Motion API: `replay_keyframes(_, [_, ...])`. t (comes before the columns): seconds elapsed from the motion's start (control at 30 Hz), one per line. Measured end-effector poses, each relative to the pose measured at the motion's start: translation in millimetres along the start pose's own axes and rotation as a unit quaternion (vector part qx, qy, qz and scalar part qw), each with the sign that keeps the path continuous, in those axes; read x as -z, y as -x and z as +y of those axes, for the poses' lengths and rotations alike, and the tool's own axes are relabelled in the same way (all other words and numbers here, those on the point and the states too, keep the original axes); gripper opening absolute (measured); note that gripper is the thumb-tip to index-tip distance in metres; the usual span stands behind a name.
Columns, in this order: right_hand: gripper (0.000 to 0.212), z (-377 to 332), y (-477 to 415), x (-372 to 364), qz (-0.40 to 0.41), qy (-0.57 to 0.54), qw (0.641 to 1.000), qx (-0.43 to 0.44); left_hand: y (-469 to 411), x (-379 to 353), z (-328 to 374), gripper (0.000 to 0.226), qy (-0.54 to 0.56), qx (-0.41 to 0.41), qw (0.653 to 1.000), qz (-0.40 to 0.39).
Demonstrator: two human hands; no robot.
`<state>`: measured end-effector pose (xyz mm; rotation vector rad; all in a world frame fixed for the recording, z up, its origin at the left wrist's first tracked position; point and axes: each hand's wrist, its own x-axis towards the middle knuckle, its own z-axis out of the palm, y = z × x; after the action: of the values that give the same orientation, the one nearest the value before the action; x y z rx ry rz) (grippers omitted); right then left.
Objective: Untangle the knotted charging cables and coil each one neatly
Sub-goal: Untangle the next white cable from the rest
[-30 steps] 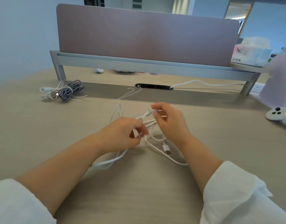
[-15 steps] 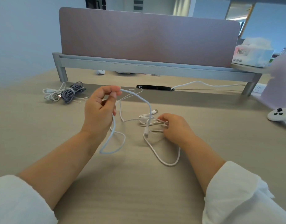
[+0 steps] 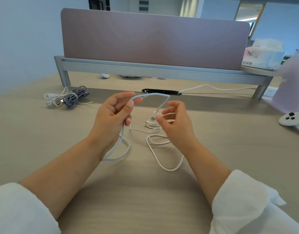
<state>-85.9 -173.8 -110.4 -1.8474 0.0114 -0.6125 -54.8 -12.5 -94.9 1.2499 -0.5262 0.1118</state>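
Blue strand: the pale-blue cable (image 3: 150,95) arcs in the air over the middle of the worktop (image 3: 145,196); its plug (image 3: 154,114) hangs at one end, and the other run drops to a loop lying on the wood.
Left grip: the left hand (image 3: 114,120) pinches that cable between thumb and forefinger, with the run passing down under its curled fingers.
Right side: the right hand (image 3: 175,123) is loosely curved, its thumb just beside the plug; whether it grasps anything I cannot tell, as the fingers are blurred.
White strand: the white cable (image 3: 169,169) lies slack beneath the right wrist, leading into a small knot (image 3: 152,123) between the hands.
Step in hand: probably freeing the blue one from the white.
Doing it well: feed the plug back through each loop rather than tugging, which would tighten the knot; keep the white one flat.
Surface: pale wood grain, matt; a grey and white bundle (image 3: 69,98) sits toward the far left corner, a game controller (image 3: 292,120) at the right edge.
Room: a mauve divider (image 3: 153,39) along the far edge, and a tissue box (image 3: 263,54) on its shelf.
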Motion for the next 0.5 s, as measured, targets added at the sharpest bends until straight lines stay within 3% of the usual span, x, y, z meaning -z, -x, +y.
replay_keyframes(0.07, [0.038,1,-4,6,0.048,0.024,0.998,-0.016,0,-1,1,0.014,0.025,0.008,1.000,0.004])
replay_keyframes(0.17, [0.010,3,-4,7,0.017,0.029,0.999,0.011,2,-3,0,0.013,0.023,0.021,1.000,0.002])
replay_keyframes(0.27, [0.017,-2,-2,3,-0.006,-0.022,1.000,-0.002,2,-3,-4,0.011,-0.016,0.034,0.999,0.010])
replay_keyframes(0.4, [0.031,-12,5,-3,-0.110,-0.148,0.979,-0.087,2,0,-11,0.008,-0.186,0.046,0.981,0.020])
replay_keyframes(0.5, [0.027,-17,8,-8,-0.124,-0.184,0.970,-0.095,3,-2,-13,0.009,-0.257,0.071,0.964,-0.023])
